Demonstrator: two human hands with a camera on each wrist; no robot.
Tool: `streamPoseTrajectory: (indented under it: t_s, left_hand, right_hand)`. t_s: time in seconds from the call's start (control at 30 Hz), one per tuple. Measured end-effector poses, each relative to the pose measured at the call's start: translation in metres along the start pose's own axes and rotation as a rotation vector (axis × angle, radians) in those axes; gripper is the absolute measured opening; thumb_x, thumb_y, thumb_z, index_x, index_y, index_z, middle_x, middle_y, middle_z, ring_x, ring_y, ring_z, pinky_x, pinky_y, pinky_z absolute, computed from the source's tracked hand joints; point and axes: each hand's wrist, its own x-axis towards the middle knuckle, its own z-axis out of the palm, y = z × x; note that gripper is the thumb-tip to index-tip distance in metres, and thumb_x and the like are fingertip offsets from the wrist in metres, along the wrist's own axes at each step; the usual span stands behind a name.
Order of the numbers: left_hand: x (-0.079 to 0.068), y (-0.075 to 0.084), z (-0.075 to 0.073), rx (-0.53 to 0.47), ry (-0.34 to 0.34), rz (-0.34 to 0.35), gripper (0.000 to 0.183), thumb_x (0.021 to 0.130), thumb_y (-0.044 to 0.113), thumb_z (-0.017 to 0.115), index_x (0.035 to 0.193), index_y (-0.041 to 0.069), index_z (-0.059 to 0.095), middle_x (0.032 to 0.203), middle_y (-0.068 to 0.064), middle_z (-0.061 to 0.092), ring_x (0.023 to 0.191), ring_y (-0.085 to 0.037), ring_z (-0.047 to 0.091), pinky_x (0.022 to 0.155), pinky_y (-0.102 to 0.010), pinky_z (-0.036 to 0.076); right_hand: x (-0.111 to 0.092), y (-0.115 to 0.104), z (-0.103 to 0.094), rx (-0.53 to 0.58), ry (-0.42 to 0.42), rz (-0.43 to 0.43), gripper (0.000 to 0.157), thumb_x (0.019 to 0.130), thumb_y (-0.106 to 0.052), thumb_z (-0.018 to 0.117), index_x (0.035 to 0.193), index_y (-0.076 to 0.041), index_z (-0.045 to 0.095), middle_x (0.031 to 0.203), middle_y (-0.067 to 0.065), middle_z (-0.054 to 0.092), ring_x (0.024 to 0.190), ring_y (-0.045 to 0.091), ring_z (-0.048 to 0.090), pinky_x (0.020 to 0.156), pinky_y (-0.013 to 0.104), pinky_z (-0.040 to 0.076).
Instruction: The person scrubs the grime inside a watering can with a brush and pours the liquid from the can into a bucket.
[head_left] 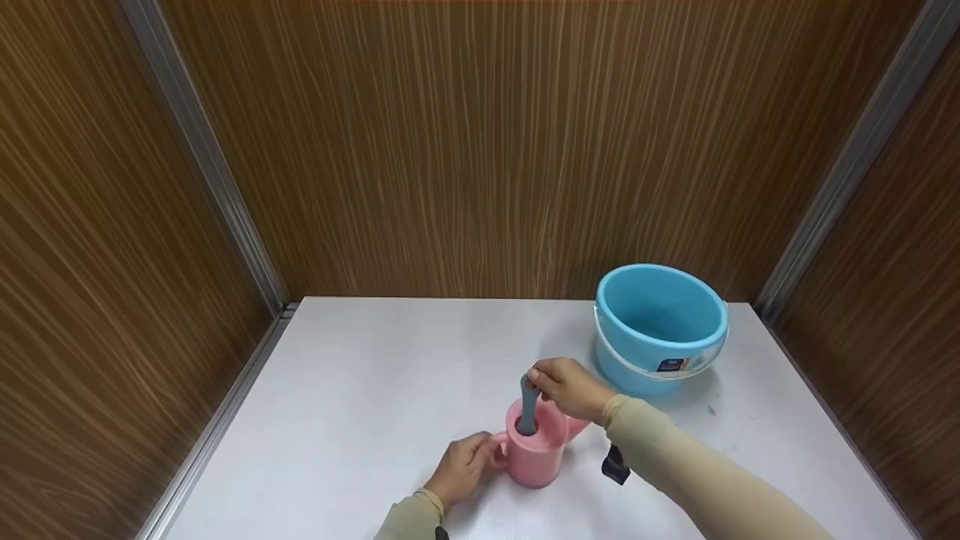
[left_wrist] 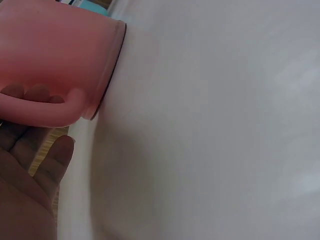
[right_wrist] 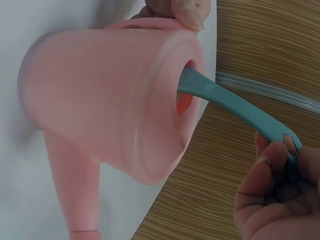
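A pink watering can (head_left: pixel 534 466) stands upright on the white table, its spout (right_wrist: pixel 75 185) to the right in the head view. My left hand (head_left: pixel 459 469) grips the can's loop handle (left_wrist: pixel 45 112), with fingers passing through the loop. Above the can, my right hand (head_left: pixel 574 388) pinches the top end of a blue-grey long-handled tool (right_wrist: pixel 235 105) that has a hole near its tip. The tool's lower end goes down through the round opening in the can's top and is hidden inside.
A light blue bucket (head_left: pixel 626 367) with a white bail handle stands at the back right of the table (head_left: pixel 360 382), beyond my right hand. Wood-grain panels (head_left: pixel 480 150) rise behind the table and at both sides, with metal strips in the corners.
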Motion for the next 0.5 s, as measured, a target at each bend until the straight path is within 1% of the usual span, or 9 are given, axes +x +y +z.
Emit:
streamPoseTrajectory:
  t_s: [0.1,0.17,0.23,0.33,0.43,0.5]
  left_hand:
    - [0.0009,-0.0004,-0.0011,-0.040,-0.002,-0.038,0.039,0.095,0.039,0.040,0.078,0.009,0.059,0.079,0.001,0.063,0.076,-0.014,0.059,0.069,-0.027,0.046]
    - [0.0014,-0.0004,-0.0024,-0.069,-0.005,-0.068,0.039,0.094,0.039,0.041,0.080,0.008,0.060,0.080,-0.001,0.063,0.077,-0.017,0.058,0.069,-0.027,0.045]
    - [0.0025,-0.0009,-0.0028,-0.101,-0.001,-0.086,0.036,0.095,0.034,0.042,0.083,0.006,0.061,0.081,-0.005,0.063,0.077,-0.022,0.058,0.067,-0.028,0.046]
    - [0.0043,-0.0030,-0.0035,-0.160,-0.007,-0.118,0.034,0.095,0.031,0.044,0.091,0.003,0.062,0.085,-0.010,0.063,0.080,-0.026,0.059,0.070,-0.034,0.048]
    - [0.0059,-0.0039,-0.0041,-0.206,-0.005,-0.145,0.035,0.094,0.034,0.045,0.095,0.003,0.063,0.090,-0.009,0.063,0.086,-0.024,0.060,0.075,-0.035,0.049]
    - [0.0061,-0.0042,-0.0043,-0.228,-0.005,-0.162,0.037,0.093,0.038,0.045,0.096,0.005,0.063,0.092,-0.007,0.063,0.089,-0.021,0.059,0.076,-0.034,0.049]
  right_hand:
    - [0.0005,0.0000,0.0015,0.008,-0.022,-0.008,0.024,0.097,-0.018,0.046,0.092,-0.006,0.066,0.083,0.004,0.064,0.081,0.029,0.057,0.074,0.037,0.047]
    - [0.0007,0.0002,0.0023,0.010,-0.036,-0.002,0.024,0.097,-0.019,0.046,0.092,-0.006,0.066,0.083,0.004,0.064,0.080,0.027,0.057,0.074,0.036,0.048]
    - [0.0005,0.0007,0.0029,0.013,-0.049,0.017,0.023,0.096,-0.019,0.047,0.092,-0.007,0.066,0.083,0.005,0.064,0.078,0.025,0.057,0.074,0.035,0.048]
    - [-0.0005,0.0017,0.0034,0.001,-0.064,0.035,0.022,0.096,-0.019,0.049,0.093,-0.007,0.067,0.083,0.004,0.064,0.077,0.022,0.057,0.073,0.034,0.049]
    - [-0.0016,0.0034,0.0039,-0.025,-0.071,0.037,0.021,0.095,-0.019,0.050,0.094,-0.007,0.067,0.083,0.004,0.064,0.076,0.021,0.058,0.072,0.035,0.050]
    - [-0.0021,0.0051,0.0048,-0.041,-0.073,0.037,0.020,0.094,-0.019,0.051,0.094,-0.007,0.068,0.083,0.003,0.064,0.075,0.021,0.058,0.072,0.035,0.050]
